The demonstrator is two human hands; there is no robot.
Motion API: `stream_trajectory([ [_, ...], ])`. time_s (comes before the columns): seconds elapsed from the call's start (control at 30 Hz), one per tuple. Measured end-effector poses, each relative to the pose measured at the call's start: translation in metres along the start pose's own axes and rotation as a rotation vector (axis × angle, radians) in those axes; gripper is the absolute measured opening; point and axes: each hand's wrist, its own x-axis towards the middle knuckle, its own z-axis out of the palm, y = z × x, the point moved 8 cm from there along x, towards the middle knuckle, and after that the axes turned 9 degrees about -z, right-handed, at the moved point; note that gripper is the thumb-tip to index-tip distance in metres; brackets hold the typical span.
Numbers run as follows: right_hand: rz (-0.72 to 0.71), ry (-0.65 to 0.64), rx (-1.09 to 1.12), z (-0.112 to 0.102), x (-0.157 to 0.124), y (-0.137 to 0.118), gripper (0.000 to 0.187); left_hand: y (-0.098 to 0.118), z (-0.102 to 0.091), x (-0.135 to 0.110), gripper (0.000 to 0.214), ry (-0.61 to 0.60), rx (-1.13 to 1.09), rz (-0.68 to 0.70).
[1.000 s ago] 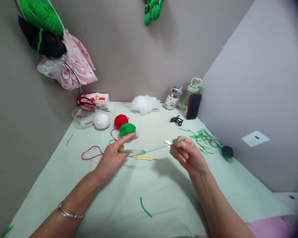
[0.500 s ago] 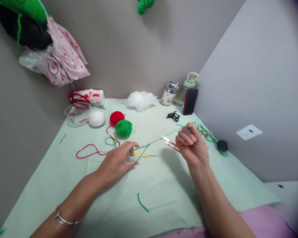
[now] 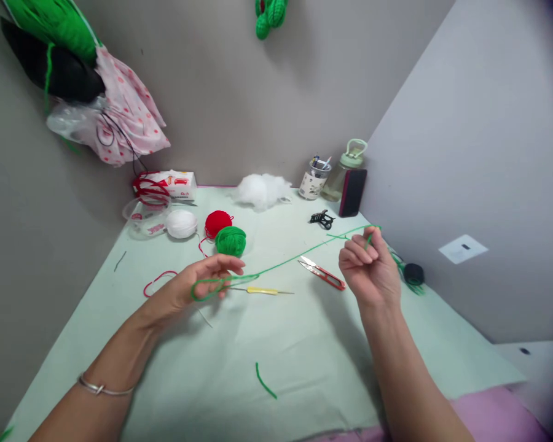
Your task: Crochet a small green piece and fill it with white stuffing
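A loop of green yarn (image 3: 295, 256) hangs around the fingers of my left hand (image 3: 198, 279), which are curved and slightly apart. From there the strand runs taut, up and rightward, to my right hand (image 3: 368, 267), whose thumb and fingertips pinch it; a short tail sticks out. Below the strand lies a crochet hook (image 3: 262, 291) with a yellow grip, beside my left fingertips. Red-handled thread snips (image 3: 325, 275) rest on the table left of my right hand. Behind my left hand sit a green yarn ball (image 3: 231, 241), a red yarn ball (image 3: 218, 223) and a white yarn ball (image 3: 181, 224).
White stuffing (image 3: 262, 190), a pen cup (image 3: 314, 179), a bottle (image 3: 343, 178), a phone (image 3: 352, 193) and a black claw clip (image 3: 322, 219) stand or lie along the back. A cut green yarn piece (image 3: 265, 382) lies near the front. Bags (image 3: 124, 110) hang at upper left.
My left hand has moved left and turned, showing the yarn loop around its fingers. My right hand has shifted a little right, stretching the strand longer and uncovering the snips.
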Motion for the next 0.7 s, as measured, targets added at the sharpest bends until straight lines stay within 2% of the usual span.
stream_trajectory([
  [0.13,0.003,-0.033,-0.009,0.002,0.000,-0.001,0.018,-0.003,-0.014,-0.004,0.090,-0.059,-0.140,0.061],
  [0.23,-0.004,-0.014,0.012,0.000,0.001,-0.003,0.018,0.000,-0.024,-0.006,0.107,-0.015,-0.120,0.122],
  [0.3,-0.015,0.006,0.024,-0.002,0.002,-0.005,0.018,0.004,-0.029,-0.007,0.107,0.039,-0.101,0.143],
  [0.43,-0.035,0.054,0.040,-0.005,0.002,-0.008,0.016,0.008,-0.037,-0.010,0.083,0.162,-0.134,0.092],
  [0.47,-0.040,0.067,0.039,-0.006,0.002,-0.009,0.015,0.009,-0.041,-0.010,0.075,0.232,-0.139,0.081],
  [0.53,-0.051,0.092,0.025,-0.009,0.003,-0.011,0.015,0.013,-0.058,-0.015,0.058,0.452,-0.127,0.103],
  [0.6,-0.073,0.113,-0.015,-0.013,0.005,-0.014,0.016,0.018,-0.079,-0.027,0.040,0.708,-0.098,0.177],
  [0.7,-0.113,0.111,-0.137,-0.013,0.006,-0.014,0.022,0.025,-0.106,-0.047,0.019,0.983,-0.063,0.315],
])
